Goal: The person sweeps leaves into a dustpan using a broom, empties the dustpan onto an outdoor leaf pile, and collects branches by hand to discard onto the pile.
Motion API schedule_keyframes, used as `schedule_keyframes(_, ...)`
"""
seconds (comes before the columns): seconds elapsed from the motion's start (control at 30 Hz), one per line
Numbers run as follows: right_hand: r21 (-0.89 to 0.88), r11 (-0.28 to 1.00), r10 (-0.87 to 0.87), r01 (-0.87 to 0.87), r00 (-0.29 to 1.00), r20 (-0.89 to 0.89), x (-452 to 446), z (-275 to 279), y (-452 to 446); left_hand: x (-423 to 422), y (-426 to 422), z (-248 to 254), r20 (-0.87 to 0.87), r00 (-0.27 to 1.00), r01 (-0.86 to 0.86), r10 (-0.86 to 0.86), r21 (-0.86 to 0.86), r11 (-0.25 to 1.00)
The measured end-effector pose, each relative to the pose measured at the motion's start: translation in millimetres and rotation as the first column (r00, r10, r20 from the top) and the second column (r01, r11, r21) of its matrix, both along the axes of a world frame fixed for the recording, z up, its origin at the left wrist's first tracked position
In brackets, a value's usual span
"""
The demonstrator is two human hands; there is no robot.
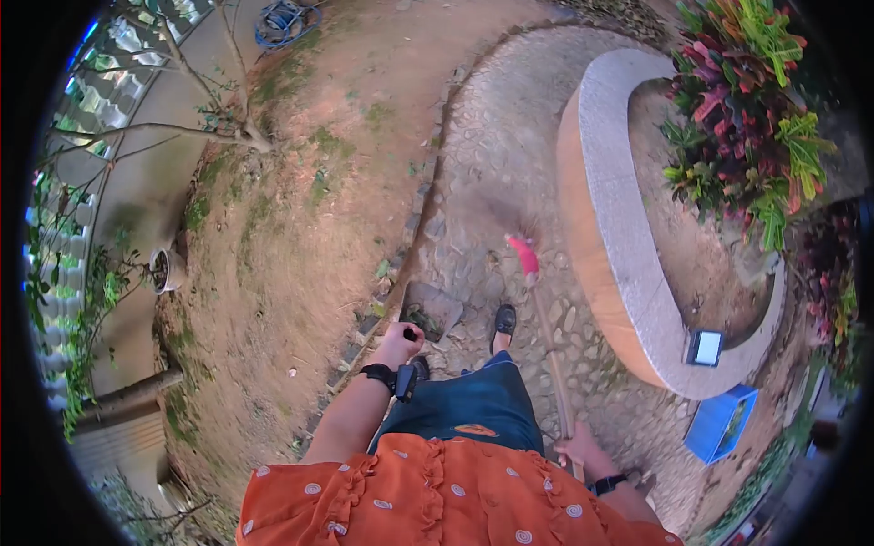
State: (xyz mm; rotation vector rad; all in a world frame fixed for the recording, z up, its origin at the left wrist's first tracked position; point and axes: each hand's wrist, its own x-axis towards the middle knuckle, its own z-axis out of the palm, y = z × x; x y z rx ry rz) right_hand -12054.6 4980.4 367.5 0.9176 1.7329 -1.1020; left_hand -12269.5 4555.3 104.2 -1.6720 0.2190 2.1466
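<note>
My right hand point(581, 448) is wrapped around the long wooden stick of a broom point(555, 364). The broom reaches forward over the stone path to a red head point(525, 256), whose bristles look blurred near the foot of the curved planter wall. My left hand point(399, 344) is closed on a dark, round handle end. Just beyond it, a grey dustpan point(448, 312) rests on the path with some leaves in it; the handle lines up with this pan, though its shaft is mostly hidden. One dark shoe point(505, 318) shows between pan and broom.
A curved planter wall point(605, 182) with a pale top borders the path on the right, holding colourful leafy plants point(737, 100). A small lamp point(705, 348) and a blue crate point(721, 424) are nearby. Left are bare soil, a potted plant point(167, 271) and a coiled hose point(285, 23).
</note>
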Motion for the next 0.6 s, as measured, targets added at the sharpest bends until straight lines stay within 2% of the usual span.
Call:
schedule_keyframes(0.03, 0.032, 0.996, 0.087, -0.088, 0.996, 0.027, 28.8, 20.4, -23.1, 2.1, -1.1, -8.4, 0.000, 1.000, 0.019, -0.019, 0.008, 1.000)
schedule_keyframes(0.1, 0.055, 0.960, 0.262, -0.273, 0.952, 0.156, 124.8, 15.7, -34.9, 4.1, 0.7, -20.7, -0.002, 0.999, 0.047, -0.047, 0.030, 0.998)
schedule_keyframes(0.13, 0.075, 0.953, 0.274, -0.292, 0.943, 0.188, 159.2, 30.6, -49.9, 5.0, 3.7, -25.0, -0.003, 0.998, 0.062, -0.062, 0.040, 0.997)
schedule_keyframes(0.23, 0.130, 0.969, 0.172, -0.209, 0.953, 0.251, 236.3, 89.0, -89.8, 13.7, 7.4, -32.5, 0.001, 0.994, 0.110, -0.110, 0.055, 0.992)
schedule_keyframes(0.33, 0.202, 0.977, 0.022, -0.074, 0.969, 0.246, 302.4, 121.0, -118.7, 24.6, 7.0, -43.5, 0.034, 0.993, 0.111, -0.112, 0.021, 0.994)
schedule_keyframes(0.37, 0.227, 0.973, -0.024, -0.028, 0.975, 0.223, 320.2, 124.1, -127.3, 30.5, -4.4, -53.5, 0.001, 0.993, 0.115, -0.116, 0.135, 0.984)
schedule_keyframes(0.4, 0.250, 0.968, -0.060, 0.009, 0.979, 0.194, 338.6, 124.9, -133.8, 33.7, 0.3, -24.6, -0.005, 0.992, 0.124, -0.125, 0.144, 0.982)
schedule_keyframes(0.43, 0.269, 0.962, -0.092, 0.047, 0.983, 0.157, 353.0, 120.7, -139.1, 37.2, 2.1, 37.0, 0.013, 0.996, 0.091, -0.093, 0.112, 0.990)
schedule_keyframes(0.47, 0.282, 0.956, -0.114, 0.078, 0.987, 0.111, 364.3, 112.4, -143.2, 42.3, 1.9, 76.0, 0.031, 0.998, 0.057, -0.059, 0.075, 0.996)
schedule_keyframes(0.57, 0.315, 0.940, -0.128, 0.134, 0.991, -0.040, 376.3, 80.7, -145.7, 71.1, -17.7, 82.6, 0.018, 0.994, 0.108, -0.110, 0.097, 0.989)
schedule_keyframes(0.6, 0.309, 0.936, -0.134, 0.168, 0.983, -0.128, 350.9, 85.1, -152.0, 81.4, -25.6, 85.8, 0.014, 0.991, 0.132, -0.134, 0.104, 0.986)
